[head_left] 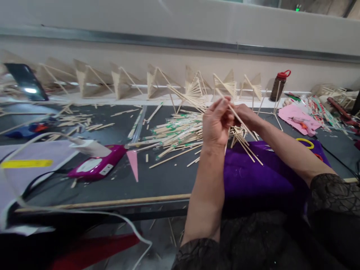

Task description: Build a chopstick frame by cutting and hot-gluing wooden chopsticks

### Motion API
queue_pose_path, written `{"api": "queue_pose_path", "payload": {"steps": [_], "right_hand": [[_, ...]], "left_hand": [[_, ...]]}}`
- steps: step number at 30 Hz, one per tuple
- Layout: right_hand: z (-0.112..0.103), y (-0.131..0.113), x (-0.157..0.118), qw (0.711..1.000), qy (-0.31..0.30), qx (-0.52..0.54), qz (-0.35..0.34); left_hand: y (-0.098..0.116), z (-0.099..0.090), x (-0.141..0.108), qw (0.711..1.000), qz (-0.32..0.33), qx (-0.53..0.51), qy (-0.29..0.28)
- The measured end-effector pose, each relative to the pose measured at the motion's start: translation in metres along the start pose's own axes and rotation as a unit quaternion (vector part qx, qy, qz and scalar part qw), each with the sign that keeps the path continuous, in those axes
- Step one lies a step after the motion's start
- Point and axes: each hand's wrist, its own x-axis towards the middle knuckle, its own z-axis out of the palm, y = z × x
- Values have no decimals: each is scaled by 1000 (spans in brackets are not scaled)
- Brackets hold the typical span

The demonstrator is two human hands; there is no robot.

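Note:
My left hand is raised over the table with its fingers closed round a thin wooden stick. Just right of it, touching or nearly so, is my right hand, its fingers curled and mostly hidden; what it grips cannot be made out. Under and beside the hands lie loose sticks, some over a purple cloth. To the left spreads a pile of sticks in green-marked wrappers. A fan-shaped stick structure stands behind my left hand.
More stick structures line the wall. A magenta power strip with a white cable sits left, near a phone. At right are a bottle, pink paper and yellow-handled scissors. The table's front edge runs below.

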Motion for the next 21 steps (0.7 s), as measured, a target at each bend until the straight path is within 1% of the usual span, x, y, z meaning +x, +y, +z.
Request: {"api": "queue_pose_path", "payload": {"steps": [3, 5, 7, 9, 12, 15, 18, 21], "right_hand": [[-2, 10, -30, 1000, 20, 11, 12], [-11, 19, -49, 999, 10, 20, 34], [-23, 29, -64, 998, 5, 34, 59], [-34, 38, -74, 996, -6, 47, 78], [-41, 45, -80, 992, -37, 53, 112], [-37, 43, -80, 986, -64, 51, 145], [-31, 39, -78, 984, -78, 62, 148], [-29, 40, -78, 981, -83, 81, 156]], "left_hand": [[5, -19, 10, 999, 15, 29, 34], [5, -26, 14, 998, 15, 54, 35], [3, -26, 14, 997, 5, 65, 29], [-1, -20, 13, 998, -14, 65, 17], [-9, -7, 9, 996, -48, 73, 0], [-17, 2, 7, 993, -76, 88, -15], [-23, 4, 7, 991, -89, 96, -22], [-28, 2, 8, 990, -92, 106, -26]]}}
